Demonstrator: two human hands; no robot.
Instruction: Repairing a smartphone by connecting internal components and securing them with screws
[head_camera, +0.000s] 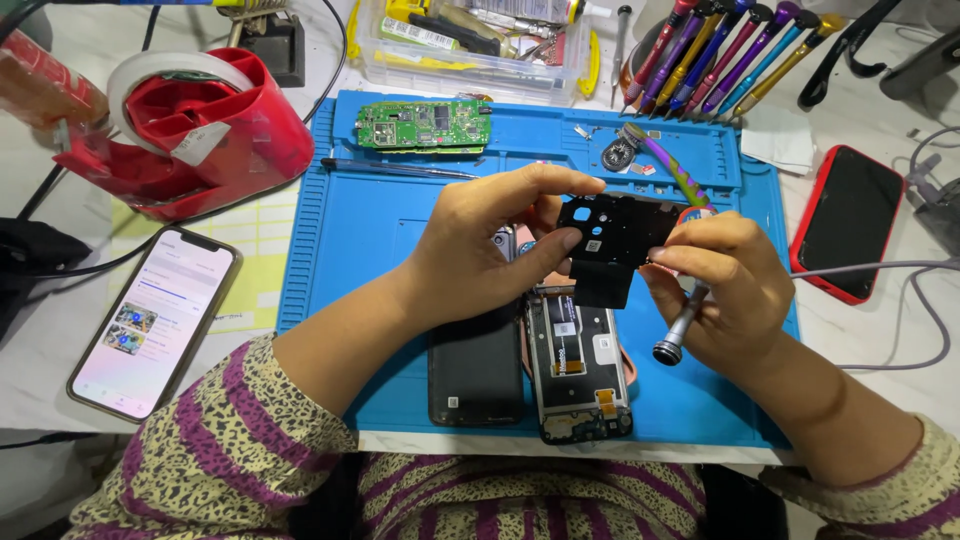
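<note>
A flat black plastic cover plate (612, 240) with cut-outs is held up between both hands over the blue work mat (360, 230). My left hand (490, 245) pinches its left edge with thumb and forefinger. My right hand (725, 290) grips its right edge and also clasps a screwdriver (680, 180) with a multicoloured shaft and silver end. Beneath the hands lie an opened phone body (580, 370) showing its insides and a dark back cover (475, 375). A green circuit board (424, 125) rests at the mat's far edge.
A lit phone (155, 320) lies left of the mat, and a red-cased phone (848, 220) with a grey cable lies on the right. A red tape dispenser (190, 125) stands far left. A clear parts box (470, 45) and a row of coloured screwdrivers (730, 50) sit behind.
</note>
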